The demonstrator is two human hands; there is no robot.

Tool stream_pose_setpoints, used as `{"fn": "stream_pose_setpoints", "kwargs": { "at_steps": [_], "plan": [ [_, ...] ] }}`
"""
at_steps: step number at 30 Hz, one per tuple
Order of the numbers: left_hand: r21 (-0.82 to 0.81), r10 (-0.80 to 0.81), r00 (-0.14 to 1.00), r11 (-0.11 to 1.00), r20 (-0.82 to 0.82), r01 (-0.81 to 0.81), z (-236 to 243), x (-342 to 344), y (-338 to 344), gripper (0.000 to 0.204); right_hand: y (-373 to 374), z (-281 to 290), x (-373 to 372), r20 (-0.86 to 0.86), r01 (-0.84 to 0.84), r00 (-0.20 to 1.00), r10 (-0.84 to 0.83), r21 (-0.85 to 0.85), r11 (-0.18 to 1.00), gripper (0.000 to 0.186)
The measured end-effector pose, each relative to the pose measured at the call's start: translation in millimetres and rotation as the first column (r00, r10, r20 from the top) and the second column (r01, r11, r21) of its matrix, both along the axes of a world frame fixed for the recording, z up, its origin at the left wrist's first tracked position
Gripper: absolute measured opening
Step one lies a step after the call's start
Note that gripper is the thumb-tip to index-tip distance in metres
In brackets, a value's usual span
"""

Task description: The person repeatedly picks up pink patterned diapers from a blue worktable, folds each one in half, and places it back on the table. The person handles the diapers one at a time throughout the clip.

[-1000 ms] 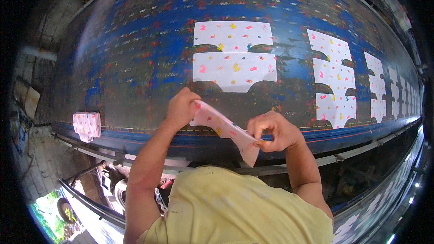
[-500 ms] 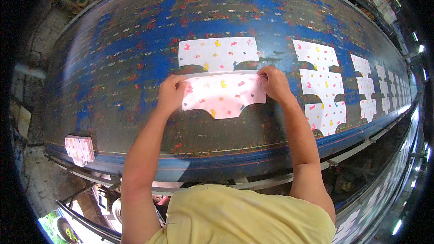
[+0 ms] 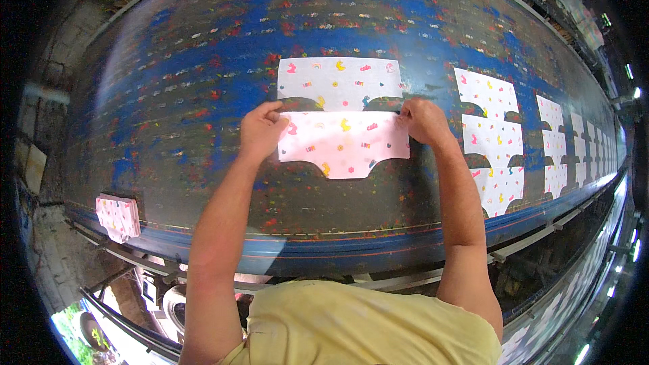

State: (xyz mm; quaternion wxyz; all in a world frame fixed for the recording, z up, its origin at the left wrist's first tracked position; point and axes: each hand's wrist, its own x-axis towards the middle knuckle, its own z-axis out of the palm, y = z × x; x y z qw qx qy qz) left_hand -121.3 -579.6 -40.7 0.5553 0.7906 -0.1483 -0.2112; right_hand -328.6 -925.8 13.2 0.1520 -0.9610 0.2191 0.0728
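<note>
A pale pink printed fabric panel (image 3: 345, 138), cut like the front of a pair of briefs, lies mostly flat on the long table. My left hand (image 3: 262, 132) pinches its upper left corner, and my right hand (image 3: 426, 123) does the same at the upper right corner. Just beyond it, a whiter fabric panel (image 3: 338, 73) of the same shape and print rests on the surface. The narrow tab of this farther panel meets the top edge of the held one; whether they overlap I cannot tell.
The table (image 3: 182, 115) has a dark, blue-patched surface with many paint specks. To the right, columns of similar panels (image 3: 492, 135) run off into the distance. A small stack of pink panels (image 3: 118, 217) sits at the near left edge. A metal rail (image 3: 524, 247) follows the near side.
The held panel's top edge has come down flat and straight against the farther panel's tab. Both hands still grip its corners. The whole view has shifted slightly.
</note>
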Motion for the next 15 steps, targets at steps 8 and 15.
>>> {"fn": "stream_pose_setpoints", "kwargs": {
  "at_steps": [8,15],
  "plan": [
    [0.376,-0.176,0.914,0.926,0.366,0.029,14.8,-8.3,-3.3,0.032,97.8,41.8,-15.4,0.499,-0.536,0.816,0.293,0.462,0.706,0.014],
    [0.321,-0.283,0.765,0.941,0.578,0.105,24.4,-11.2,2.6,0.017,116.1,85.1,-35.3,0.517,-0.532,0.846,0.13,0.797,0.286,0.008]
  ]
}}
